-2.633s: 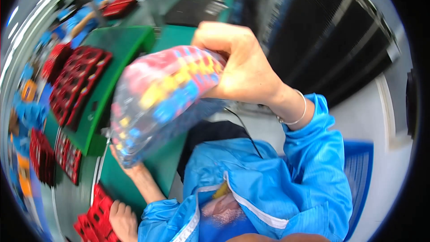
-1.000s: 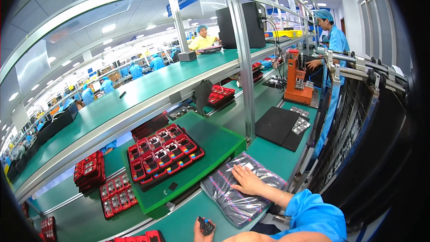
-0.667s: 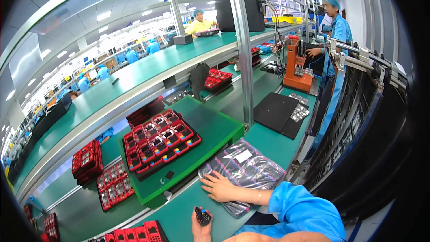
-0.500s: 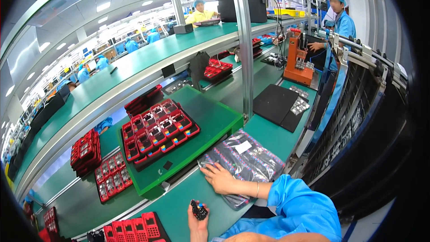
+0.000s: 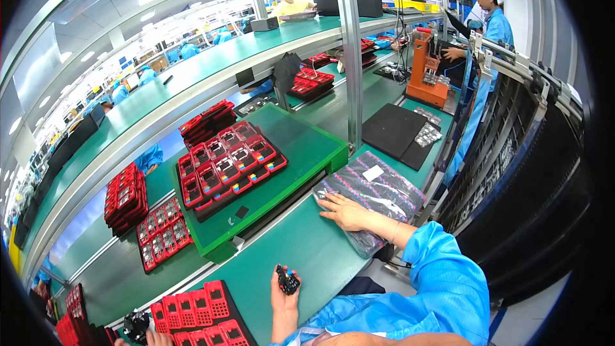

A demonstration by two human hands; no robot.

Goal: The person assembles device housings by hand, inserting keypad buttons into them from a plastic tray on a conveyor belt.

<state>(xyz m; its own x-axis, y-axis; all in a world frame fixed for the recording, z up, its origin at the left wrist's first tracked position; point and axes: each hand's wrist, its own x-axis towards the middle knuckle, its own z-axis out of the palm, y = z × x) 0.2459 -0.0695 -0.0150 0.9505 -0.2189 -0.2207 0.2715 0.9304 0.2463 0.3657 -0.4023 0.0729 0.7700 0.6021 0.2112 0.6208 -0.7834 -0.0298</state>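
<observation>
My left hand (image 5: 286, 296), near the table's front edge, is closed around several small black parts (image 5: 288, 280), one with a blue spot. What kind they are I cannot make out. My right hand (image 5: 348, 213) lies flat with fingers stretched out on the near left part of a clear plastic bag (image 5: 389, 192). Dark contents with rows of pink and blue marks fill the bag, and a white label (image 5: 372, 173) is on it. The bag rests on the green table, its near corner by the table edge.
A green raised platform (image 5: 307, 134) carries a tray of red device housings (image 5: 221, 165). Another red-housing tray (image 5: 195, 311) lies front left, beside another person's hand (image 5: 158, 338) and a black bundle (image 5: 136, 325). Black mats (image 5: 394, 131), an orange press (image 5: 424, 74) and a metal post (image 5: 351, 70) stand beyond.
My right hand and the plastic bag have moved to the right and away from me. My left hand keeps its hold, slightly shifted. Another person's hand has appeared at the lower left.
</observation>
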